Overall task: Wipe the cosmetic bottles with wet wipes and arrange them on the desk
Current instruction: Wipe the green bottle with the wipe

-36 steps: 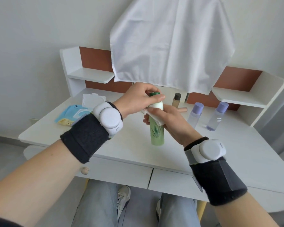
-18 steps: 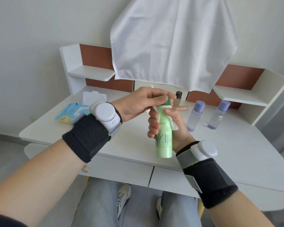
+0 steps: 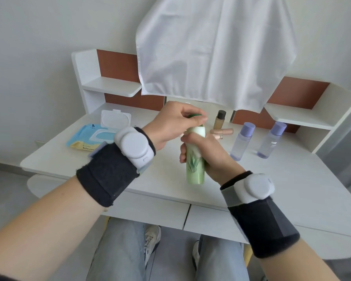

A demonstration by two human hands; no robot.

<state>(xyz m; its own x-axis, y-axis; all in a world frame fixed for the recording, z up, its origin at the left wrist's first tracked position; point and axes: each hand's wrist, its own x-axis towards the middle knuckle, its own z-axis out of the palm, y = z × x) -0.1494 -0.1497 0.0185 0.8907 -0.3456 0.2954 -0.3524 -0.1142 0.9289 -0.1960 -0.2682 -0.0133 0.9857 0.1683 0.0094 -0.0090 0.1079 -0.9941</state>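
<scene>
at the left of the frame the open wet wipes pack (image 3: 89,136) lies on the desk (image 3: 292,179), unchanged. left of centre, the left hand (image 3: 174,122) pinches the dark green cap from above, as it did half a second ago. at centre the green bottle (image 3: 195,171), tilted then, now stands upright, its base low over the desk's front part; whether it touches i cannot tell. the right hand (image 3: 211,157) has slid from the neck to the middle of the body, fingers curled round it with the wipe (image 3: 199,130) showing white under the cap. so wiping looks underway down this bottle. to the right, the two lavender bottles (image 3: 241,140) wait, not yet wiped or arranged by my judgement.
</scene>
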